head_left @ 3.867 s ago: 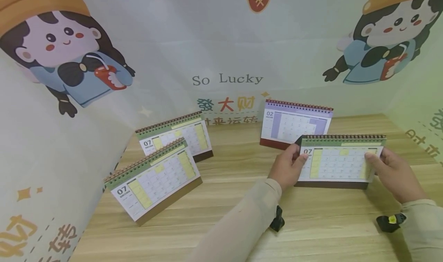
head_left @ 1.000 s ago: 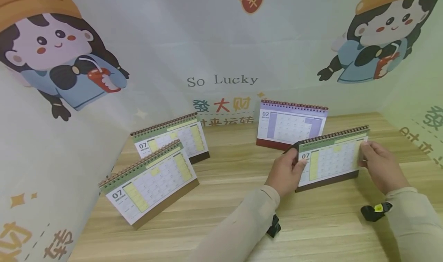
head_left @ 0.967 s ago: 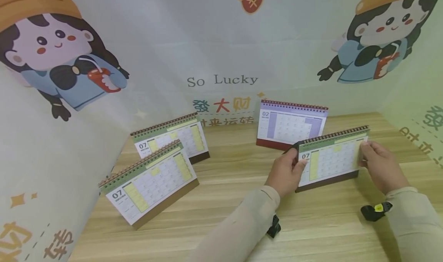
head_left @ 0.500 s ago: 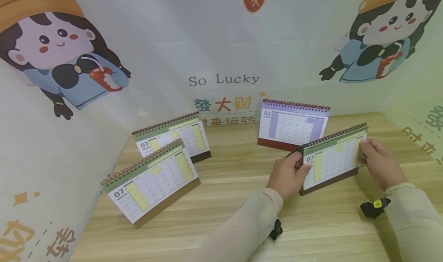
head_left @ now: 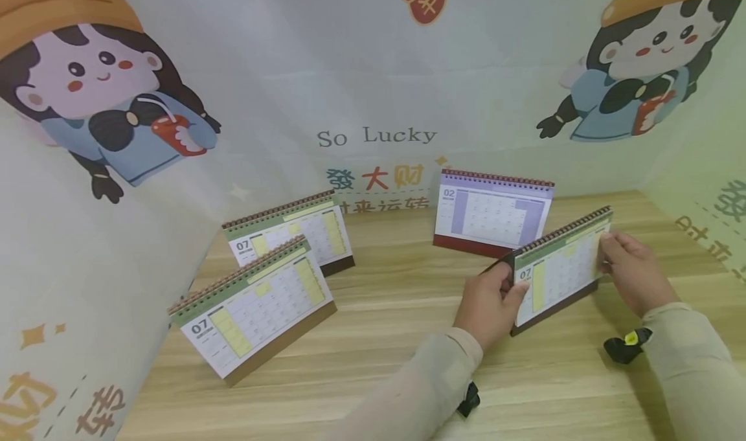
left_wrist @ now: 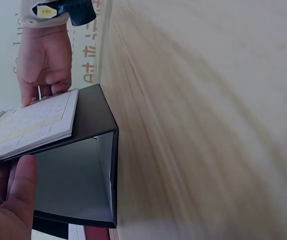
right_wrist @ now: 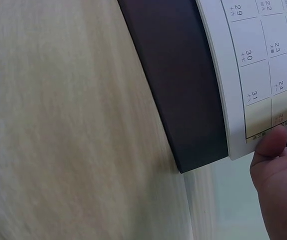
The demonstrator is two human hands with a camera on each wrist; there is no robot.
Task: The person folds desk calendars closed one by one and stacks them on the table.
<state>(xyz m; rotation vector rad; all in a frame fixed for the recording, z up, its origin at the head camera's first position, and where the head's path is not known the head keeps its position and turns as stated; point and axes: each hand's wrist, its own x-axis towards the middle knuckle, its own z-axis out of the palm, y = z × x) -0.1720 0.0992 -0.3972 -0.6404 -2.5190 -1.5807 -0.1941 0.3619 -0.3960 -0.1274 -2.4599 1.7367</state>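
A green-topped desk calendar [head_left: 562, 269] with page 07 and a dark base stands at an angle at the right of the table, its left end nearer to me. My left hand [head_left: 489, 304] grips its left edge, thumb over the front page and fingers inside the hollow dark stand [left_wrist: 73, 180]. At the opposite edge my right hand [head_left: 636, 269] pinches the pages and board, its thumb [right_wrist: 272, 142] on the page corner in the right wrist view. Close behind it stands a purple desk calendar [head_left: 492, 211] with page 02 and a red base, partly overlapped by the held one.
On the left stand two more green calendars, the nearer one [head_left: 259, 311] with a brown base overlapping the farther one [head_left: 291, 224] with a dark base. A printed cloth [head_left: 373, 72] encloses the wooden table [head_left: 384, 337] at the back and sides.
The held calendar has turned from nearly facing me to a slant, its left end coming nearer and its right end swinging back. Both hands have moved with it; the other calendars stay put.
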